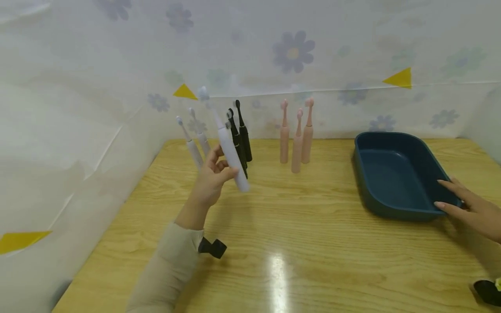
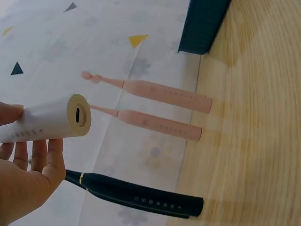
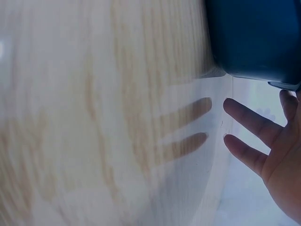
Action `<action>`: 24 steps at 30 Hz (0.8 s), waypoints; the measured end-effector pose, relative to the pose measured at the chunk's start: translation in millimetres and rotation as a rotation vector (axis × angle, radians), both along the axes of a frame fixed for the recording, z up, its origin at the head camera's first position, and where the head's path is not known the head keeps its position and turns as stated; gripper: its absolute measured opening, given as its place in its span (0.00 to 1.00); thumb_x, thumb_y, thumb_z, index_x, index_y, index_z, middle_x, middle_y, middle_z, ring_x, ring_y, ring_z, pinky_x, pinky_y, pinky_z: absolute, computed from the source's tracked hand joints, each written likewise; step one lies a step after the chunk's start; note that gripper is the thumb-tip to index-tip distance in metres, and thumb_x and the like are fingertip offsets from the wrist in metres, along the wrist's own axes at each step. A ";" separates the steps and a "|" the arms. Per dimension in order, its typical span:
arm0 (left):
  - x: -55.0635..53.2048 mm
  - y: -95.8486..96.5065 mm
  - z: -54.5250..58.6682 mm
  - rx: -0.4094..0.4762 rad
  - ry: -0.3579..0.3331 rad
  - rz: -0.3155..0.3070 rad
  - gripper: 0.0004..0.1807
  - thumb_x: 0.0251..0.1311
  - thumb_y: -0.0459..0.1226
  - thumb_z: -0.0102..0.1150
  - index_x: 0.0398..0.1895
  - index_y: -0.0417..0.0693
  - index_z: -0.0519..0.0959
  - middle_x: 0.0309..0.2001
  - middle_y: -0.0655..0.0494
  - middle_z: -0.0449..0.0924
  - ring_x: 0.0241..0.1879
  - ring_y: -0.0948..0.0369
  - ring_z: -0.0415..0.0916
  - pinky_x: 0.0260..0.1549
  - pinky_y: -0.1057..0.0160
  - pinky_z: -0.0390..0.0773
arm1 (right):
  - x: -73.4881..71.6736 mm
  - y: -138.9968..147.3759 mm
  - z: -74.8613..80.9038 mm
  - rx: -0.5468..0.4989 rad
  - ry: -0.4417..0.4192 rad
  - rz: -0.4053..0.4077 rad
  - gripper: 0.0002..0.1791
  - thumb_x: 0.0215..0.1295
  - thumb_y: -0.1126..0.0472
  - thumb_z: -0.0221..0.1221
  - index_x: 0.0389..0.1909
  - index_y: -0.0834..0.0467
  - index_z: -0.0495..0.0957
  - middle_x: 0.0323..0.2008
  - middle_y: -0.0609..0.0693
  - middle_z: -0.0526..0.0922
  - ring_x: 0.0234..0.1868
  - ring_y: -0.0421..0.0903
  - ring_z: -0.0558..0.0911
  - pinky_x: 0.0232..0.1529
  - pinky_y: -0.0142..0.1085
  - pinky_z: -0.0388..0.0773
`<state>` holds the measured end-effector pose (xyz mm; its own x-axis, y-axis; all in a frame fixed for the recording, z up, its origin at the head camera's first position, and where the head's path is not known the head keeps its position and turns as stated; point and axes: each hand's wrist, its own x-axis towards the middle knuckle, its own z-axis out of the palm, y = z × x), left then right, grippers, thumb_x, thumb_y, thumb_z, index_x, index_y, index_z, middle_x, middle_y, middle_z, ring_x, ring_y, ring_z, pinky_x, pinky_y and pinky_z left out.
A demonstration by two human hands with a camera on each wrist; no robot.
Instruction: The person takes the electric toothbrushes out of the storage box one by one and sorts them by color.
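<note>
My left hand (image 1: 209, 180) holds a white electric toothbrush (image 1: 231, 154) by its handle, between thumb and fingers, brush head up and tilted left. The left wrist view shows the toothbrush's base end, with a slot in it. Behind that hand stand two more white toothbrushes (image 1: 193, 153) and several black toothbrushes (image 1: 245, 141), partly covered. At the right, my right hand (image 1: 471, 211) grips the near right corner of a dark blue plastic bin (image 1: 364, 174), thumb and a finger over the rim. Two other fingers (image 3: 251, 123) spread out below the bin's rim, apart from it.
Three pink electric toothbrushes (image 1: 296, 152) stand upright at the back middle of the wooden table (image 1: 297, 234). A white flower-patterned sheet (image 1: 250, 52) hangs behind the table and along its left side. Nothing shows inside the bin.
</note>
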<state>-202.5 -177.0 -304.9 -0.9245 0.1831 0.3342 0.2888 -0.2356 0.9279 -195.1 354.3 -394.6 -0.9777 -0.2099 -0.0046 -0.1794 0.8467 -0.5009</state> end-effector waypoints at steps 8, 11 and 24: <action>-5.5 -24.4 -14.6 -0.062 -0.068 0.194 0.37 0.49 0.17 0.46 0.63 0.42 0.49 0.45 0.53 0.60 0.39 0.61 0.62 0.38 0.68 0.70 | -2.8 4.0 -6.8 -0.057 0.033 0.022 0.39 0.64 0.58 0.46 0.64 0.66 0.31 0.59 0.65 0.17 0.53 0.75 0.29 0.41 0.68 0.41; -11.8 -33.3 -21.6 -0.074 -0.111 0.276 0.38 0.49 0.17 0.46 0.64 0.44 0.48 0.45 0.51 0.61 0.40 0.61 0.63 0.39 0.68 0.69 | -2.4 4.6 -7.2 -0.081 0.053 0.036 0.38 0.64 0.60 0.46 0.64 0.67 0.32 0.59 0.65 0.18 0.54 0.73 0.27 0.42 0.69 0.38; -45.7 -55.4 -44.1 -0.383 -0.194 0.499 0.35 0.49 0.22 0.54 0.60 0.49 0.55 0.50 0.48 0.60 0.46 0.55 0.62 0.43 0.58 0.69 | -3.9 4.8 -8.7 -0.103 0.079 0.042 0.38 0.64 0.61 0.47 0.63 0.68 0.33 0.60 0.66 0.19 0.55 0.72 0.27 0.42 0.69 0.35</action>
<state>-248.3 -232.4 -349.1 -0.9661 -0.2106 0.1495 0.0970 0.2406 0.9658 -198.9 359.1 -403.3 -0.9646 -0.2457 0.0954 -0.2555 0.7824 -0.5679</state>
